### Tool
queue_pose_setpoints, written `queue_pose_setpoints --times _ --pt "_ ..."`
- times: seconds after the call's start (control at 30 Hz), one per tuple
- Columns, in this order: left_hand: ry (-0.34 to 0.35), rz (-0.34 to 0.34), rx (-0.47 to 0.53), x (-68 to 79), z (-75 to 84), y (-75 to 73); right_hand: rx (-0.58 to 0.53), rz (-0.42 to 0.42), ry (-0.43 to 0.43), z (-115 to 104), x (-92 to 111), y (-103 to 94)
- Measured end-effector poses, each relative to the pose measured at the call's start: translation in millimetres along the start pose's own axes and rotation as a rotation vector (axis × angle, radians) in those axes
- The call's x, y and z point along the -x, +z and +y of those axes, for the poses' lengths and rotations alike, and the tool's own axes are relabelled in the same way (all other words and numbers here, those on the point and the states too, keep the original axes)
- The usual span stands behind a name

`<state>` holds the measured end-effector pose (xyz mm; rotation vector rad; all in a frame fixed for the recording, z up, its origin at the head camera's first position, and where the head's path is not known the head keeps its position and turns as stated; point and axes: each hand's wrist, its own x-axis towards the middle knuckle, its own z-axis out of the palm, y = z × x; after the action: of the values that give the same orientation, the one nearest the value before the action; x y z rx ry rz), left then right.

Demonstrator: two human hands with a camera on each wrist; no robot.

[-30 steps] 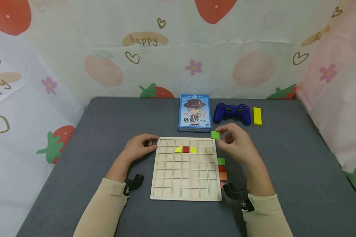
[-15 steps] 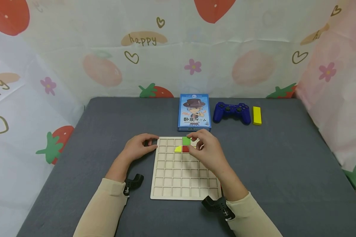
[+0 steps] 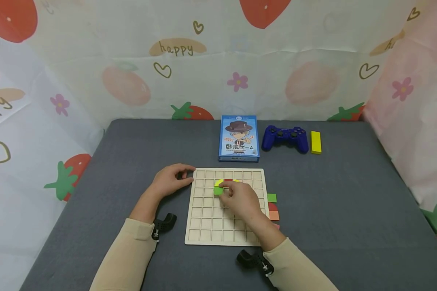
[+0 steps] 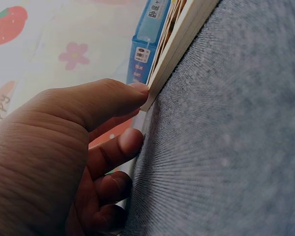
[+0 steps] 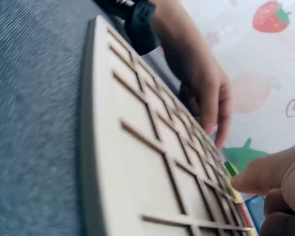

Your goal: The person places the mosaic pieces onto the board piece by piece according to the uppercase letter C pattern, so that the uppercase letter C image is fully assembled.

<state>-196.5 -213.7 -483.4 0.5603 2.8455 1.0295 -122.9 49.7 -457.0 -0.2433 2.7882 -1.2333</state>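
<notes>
A pale wooden grid board [image 3: 204, 235] lies on the grey table, its square cells edged by raised strips. My left hand [image 3: 170, 180] holds the board's far left corner, the thumb [image 4: 123, 96] against its side edge. Over the upper part of the board, my right hand [image 3: 242, 199] pinches a green square tile [image 3: 218, 191] between thumb and forefinger. That tile sits just below a yellow quarter-round tile [image 3: 219, 183]; whether it lies in the cell I cannot tell. A red square tile [image 3: 228, 180] and a second yellow tile are partly hidden behind my right hand.
Beside the board's right edge lie another green tile [image 3: 272, 198], a red rounded tile [image 3: 272, 207], an orange tile [image 3: 274, 216] and a mostly hidden pink one. Behind the board stand a blue game box [image 3: 238, 139], a blue game controller [image 3: 285, 138] and a yellow block [image 3: 315, 142].
My right hand has carried the green tile from the board's far right corner leftward over the top row, then down below the left yellow tile. The left hand stays at its corner.
</notes>
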Motion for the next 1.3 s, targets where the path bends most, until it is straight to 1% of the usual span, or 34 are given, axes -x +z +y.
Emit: queue_pose_setpoints --times 0.1,0.2,0.43,0.6,0.7,0.8,0.9,1.03,1.17,1.3 --pt "-0.006 -0.003 0.002 -0.4 -1.0 0.9 0.032 -0.013 0.033 3 -1 3.5" --pt "-0.007 -0.003 0.003 -0.7 -1.6 1.3 0.05 -0.014 0.034 4 -2 4.1" --pt "-0.009 -0.003 -0.005 -1.0 -2.0 0.7 0.045 0.003 -0.02 6 -2 4.9" --pt "-0.011 -0.005 -0.008 -0.5 -2.7 0.3 0.007 -0.038 -0.056 6 -2 -2.7" --pt "-0.009 -0.005 -0.01 -0.3 -2.3 0.3 -0.024 -0.064 -0.055 5 -4 -16.3" --pt "-0.01 -0.004 -0.009 -0.8 -1.1 0.0 -0.042 -0.073 -0.06 6 -6 -34.8" --pt "-0.012 -0.002 -0.009 -1.1 -0.7 0.3 -0.094 -0.09 -0.036 9 -7 -55.2" --pt "-0.009 -0.003 -0.01 -1.2 0.2 -0.7 -0.149 -0.14 0.011 18 -7 -78.4" --pt "-0.01 -0.006 -0.008 -0.9 0.2 -0.7 -0.12 -0.199 0.033 30 -8 -94.4" --pt "-0.015 -0.006 -0.005 -0.8 -0.8 0.6 -0.092 -0.235 0.068 44 -9 -107.1"
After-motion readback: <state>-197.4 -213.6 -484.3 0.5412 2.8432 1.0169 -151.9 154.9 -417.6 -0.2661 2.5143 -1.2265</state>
